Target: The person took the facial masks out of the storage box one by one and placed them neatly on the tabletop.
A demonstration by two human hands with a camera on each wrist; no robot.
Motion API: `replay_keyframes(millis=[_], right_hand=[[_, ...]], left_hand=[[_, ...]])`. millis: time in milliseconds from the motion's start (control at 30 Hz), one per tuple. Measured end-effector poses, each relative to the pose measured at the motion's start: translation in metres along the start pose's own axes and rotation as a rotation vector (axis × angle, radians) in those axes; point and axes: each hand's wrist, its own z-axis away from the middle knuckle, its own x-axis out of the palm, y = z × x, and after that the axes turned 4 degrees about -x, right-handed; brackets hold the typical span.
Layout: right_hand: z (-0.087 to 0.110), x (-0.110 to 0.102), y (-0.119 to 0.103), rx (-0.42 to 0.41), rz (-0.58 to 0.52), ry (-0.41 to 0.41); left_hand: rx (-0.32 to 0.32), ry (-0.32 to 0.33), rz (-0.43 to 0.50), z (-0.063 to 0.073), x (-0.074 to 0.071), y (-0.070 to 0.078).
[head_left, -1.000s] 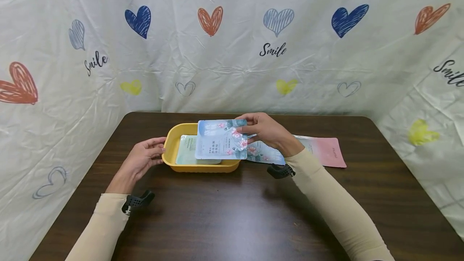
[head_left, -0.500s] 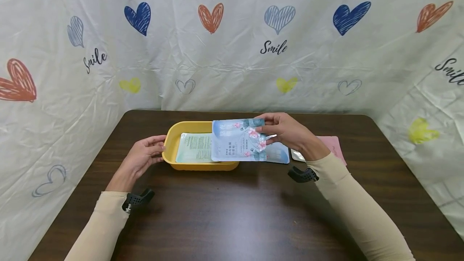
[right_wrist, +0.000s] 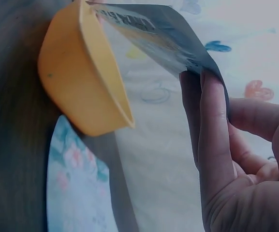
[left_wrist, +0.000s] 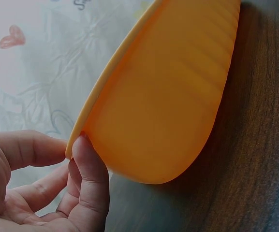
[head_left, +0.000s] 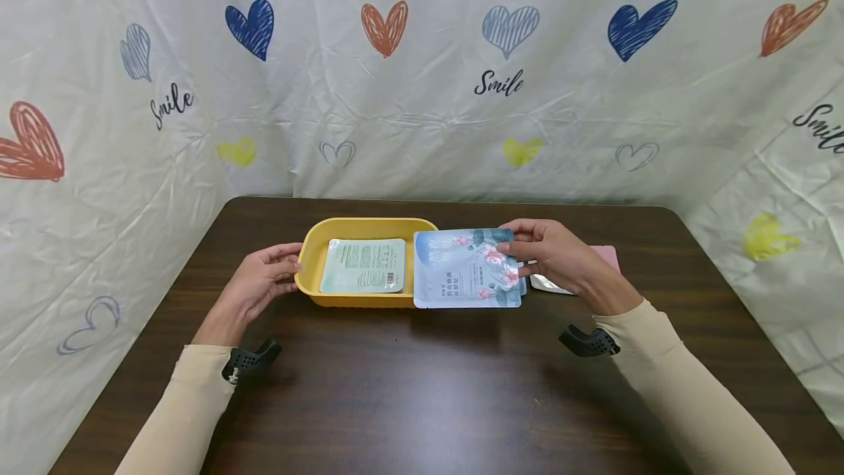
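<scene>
My left hand (head_left: 260, 281) pinches the left end of the yellow plastic tray (head_left: 369, 223); in the left wrist view a thumb and finger meet at its rim (left_wrist: 98, 87). Inside lies a pale green sheet mask packet (head_left: 363, 266), printed side up. The right hand (head_left: 560, 255) holds a blue flowered sheet mask packet (head_left: 455, 266) by its right edge, raised above the table, its left end overlapping the tray's right side in the head view. In the right wrist view the packet's silvery underside (right_wrist: 154, 36) shows above the fingers.
A second blue flowered packet (right_wrist: 76, 188) lies on the table right of the tray, mostly hidden in the head view. Farther right, a pink packet (head_left: 608, 255) shows partly behind the right hand. The dark wooden table (head_left: 409, 387) ends at a white curtain (head_left: 422, 108).
My right hand has carried the blue packet rightward, from over the tray to past its right side, uncovering the green packet. The left hand has stayed at the tray's rim.
</scene>
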Motion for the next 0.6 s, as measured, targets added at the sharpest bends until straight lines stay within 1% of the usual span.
replay_keyframes(millis=[333,433,600], right_hand=[[0.028,-0.019,0.02,0.047,0.017,0.045],[0.035,-0.023,0.028,0.054,0.005,0.03],[0.044,-0.028,0.042,0.07,-0.043,-0.02]], left_hand=[[-0.002,0.0,-0.006,0.0,0.0,0.001],[-0.003,0.002,-0.009,0.0,0.0,0.002],[-0.007,0.0,-0.004,0.0,0.0,0.002]])
